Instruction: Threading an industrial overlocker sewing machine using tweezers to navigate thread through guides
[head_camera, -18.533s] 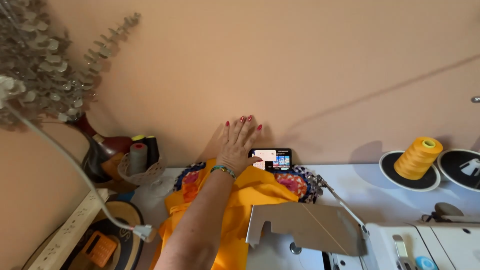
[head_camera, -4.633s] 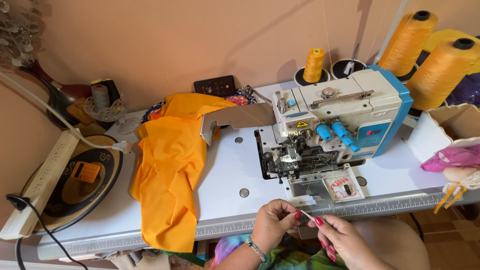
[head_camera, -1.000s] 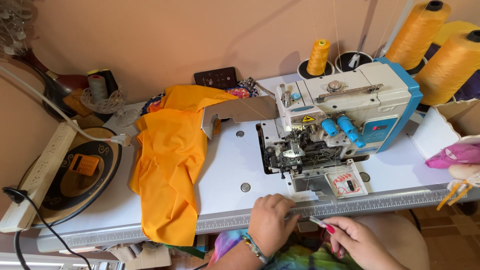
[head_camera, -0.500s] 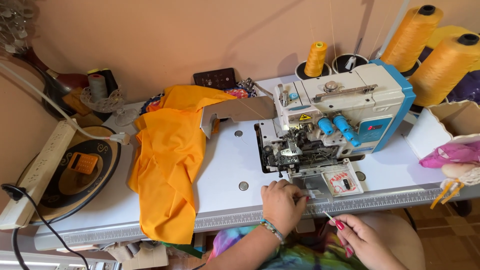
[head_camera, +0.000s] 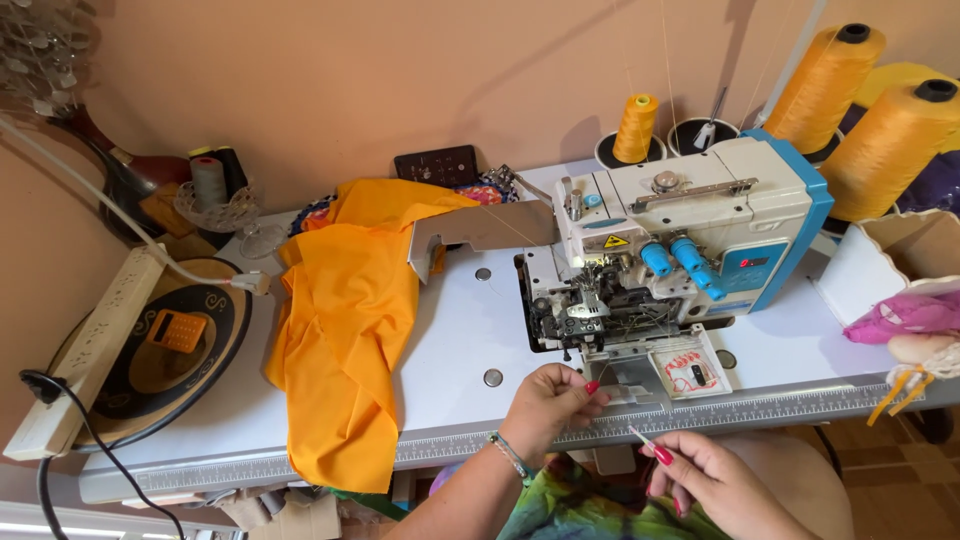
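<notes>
My left hand (head_camera: 552, 408) rests on the white table, its fingers bunched together at the front plate of the white and blue overlock machine (head_camera: 680, 230), just below the presser foot. Whether it pinches anything does not show. My right hand (head_camera: 705, 482) hovers at the table's front edge over my lap and pinches a thin pale pointed tool (head_camera: 640, 438), tip aimed up-left toward the machine. A bracelet circles my left wrist. An orange cloth (head_camera: 345, 330) lies draped over the table's left half, apart from both hands.
Large orange thread cones (head_camera: 835, 75) and a smaller yellow cone (head_camera: 637, 125) stand behind the machine. A white box (head_camera: 880, 260) with pink cloth (head_camera: 910, 315) sits at right. At left are a power strip (head_camera: 90, 350), a round dark tray (head_camera: 200, 370) and thread spools (head_camera: 208, 180).
My left hand slid from the table's front edge up to the machine's front plate. My right hand stayed low by the edge, still pinching the thin tool.
</notes>
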